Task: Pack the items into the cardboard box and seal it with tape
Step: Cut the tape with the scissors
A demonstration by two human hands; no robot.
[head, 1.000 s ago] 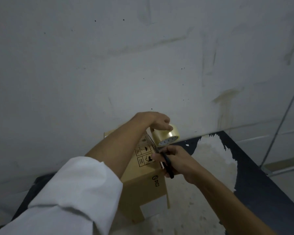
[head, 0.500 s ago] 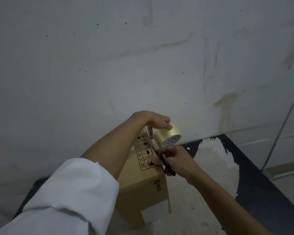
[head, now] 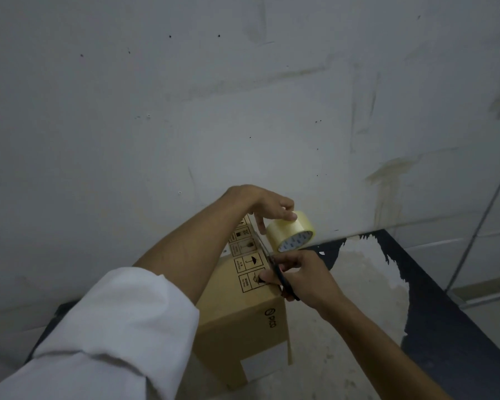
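Head view: the right hand (head: 302, 277) has its fingers curled through the dark handles of a pair of black-handled scissors (head: 280, 277), whose blades point up and away toward the stretch of tape between roll and box. The left hand (head: 267, 204) pinches the roll of clear, yellowish packing tape (head: 290, 230) from above, thumb near the box side and fingertips over the roll's outer face, holding it just off the far upper edge of the brown cardboard box (head: 243, 310). The box stands closed on a pale, worn table top with dark edges (head: 451, 327), close to a grey scuffed wall (head: 243, 96), with printed handling symbols on its upper face.

The step in hand looks like cutting the tape free. To do it well, the left hand should keep the strip taut and the roll lifted a little, so the blades meet a stretched band and not a slack one; the cut wants to fall close to the box edge, leaving a short tail to press down.

Hard to tell: the clear strip itself barely shows, so where it lies on the box is uncertain. The blade tips are lost against the hand and roll, and whether they are parted I cannot say. The left forearm and white sleeve (head: 113, 336) hide much of the box's near side.
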